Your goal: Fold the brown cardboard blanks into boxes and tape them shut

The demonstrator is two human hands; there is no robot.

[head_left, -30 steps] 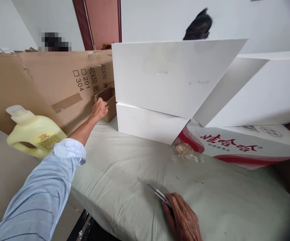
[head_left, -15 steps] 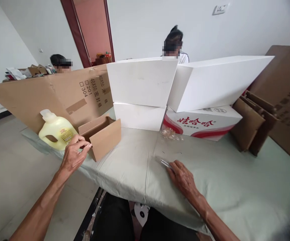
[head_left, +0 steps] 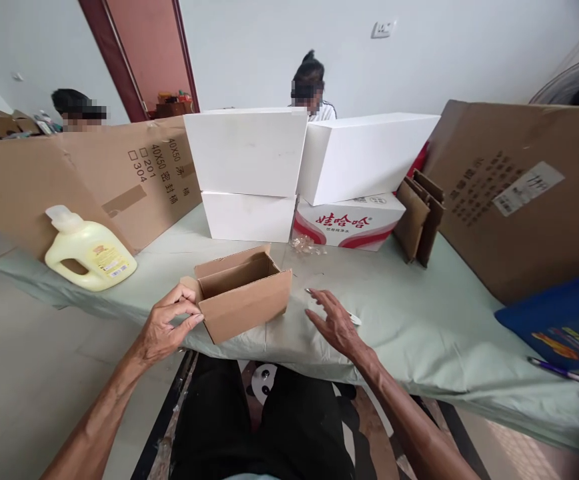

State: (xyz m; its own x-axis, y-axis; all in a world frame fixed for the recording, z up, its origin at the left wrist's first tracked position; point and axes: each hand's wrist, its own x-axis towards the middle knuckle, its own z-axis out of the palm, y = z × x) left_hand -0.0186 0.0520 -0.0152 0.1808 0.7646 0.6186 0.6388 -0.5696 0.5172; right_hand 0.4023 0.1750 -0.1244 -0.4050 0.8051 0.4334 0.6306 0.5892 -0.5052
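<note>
A small open-topped cardboard box (head_left: pixel 247 303) stands on the cloth-covered table in front of me. My left hand (head_left: pixel 172 323) pinches its left end between thumb and fingers, near a small side flap. To the right of the box, my right hand (head_left: pixel 334 323) hovers low over the table with thumb and fingers apart. Beneath that hand lies a slim, pale tool (head_left: pixel 354 319) that looks like a utility knife; the palm hides most of it. A yellow detergent jug (head_left: pixel 97 257) leans beyond my left hand.
White boxes (head_left: pixel 247 153) are stacked at the back, beside a red-and-white carton (head_left: pixel 349 223). Crumpled clear plastic (head_left: pixel 307 245) lies before them. Large cardboard sheets (head_left: pixel 134 177) stand left and right. A blue container (head_left: pixel 559 320) and purple-handled tool (head_left: pixel 567 373) are at right. Two people sit behind.
The cardboard box has come right and nearer to me with my left hand on it. My right hand has loosened from the slim tool, which now lies under it. The view has turned right.
</note>
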